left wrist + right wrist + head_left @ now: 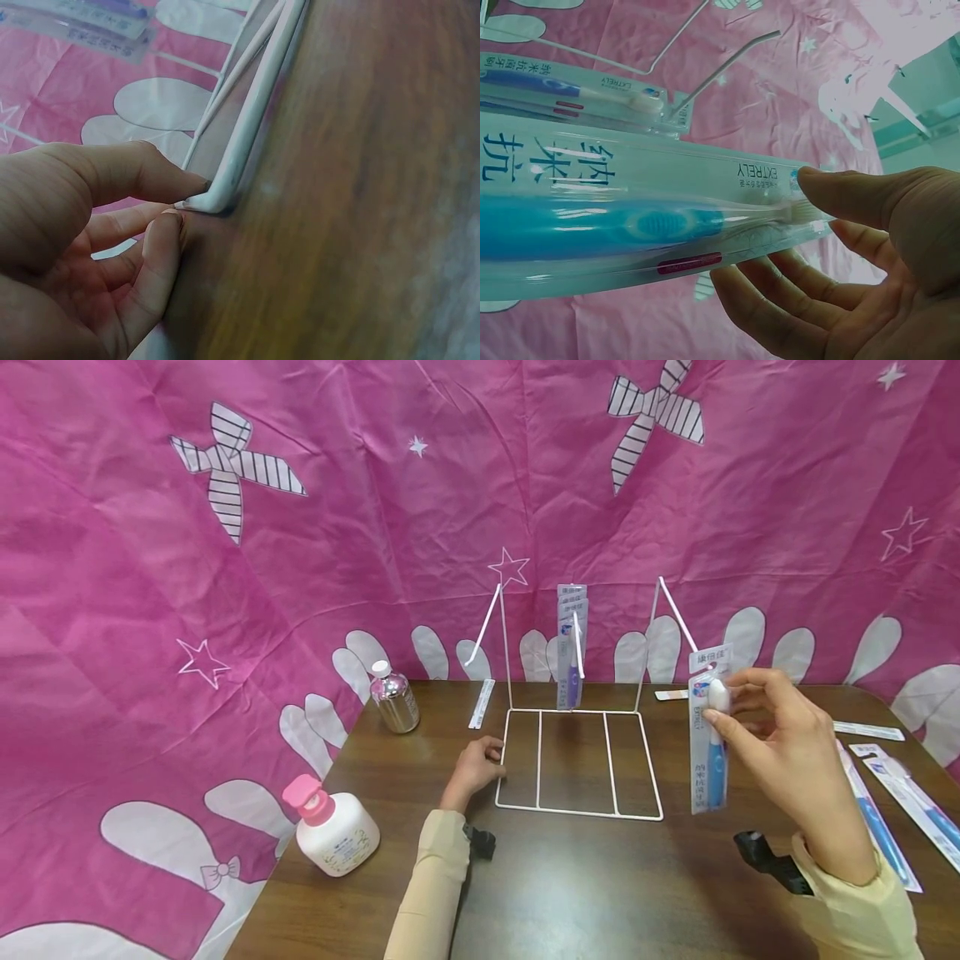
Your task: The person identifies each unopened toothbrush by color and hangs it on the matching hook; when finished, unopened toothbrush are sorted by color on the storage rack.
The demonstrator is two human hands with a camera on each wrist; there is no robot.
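My right hand point(787, 743) pinches a packaged blue toothbrush point(717, 768) by the edge of its pack, which hangs upright in front of me. The top of the pack overlaps the tip of the rack's right prong point(678, 614). With thumb and fingers, my left hand point(97, 225) grips the base wire of a white wire display rack point(577, 812) at its left side. Several packs with a purple toothbrush point(573, 685) at the front hang on the middle prong point(578, 643). The left prong point(482, 625) carries nothing.
Packaged toothbrushes point(881, 814) lie at the table's right side. At the left stand a pump bottle point(341, 835) with a pink top and a silver bottle point(396, 700) with a white cap. Narrow white packs point(482, 703) lie near the back edge, before a pink curtain point(300, 568).
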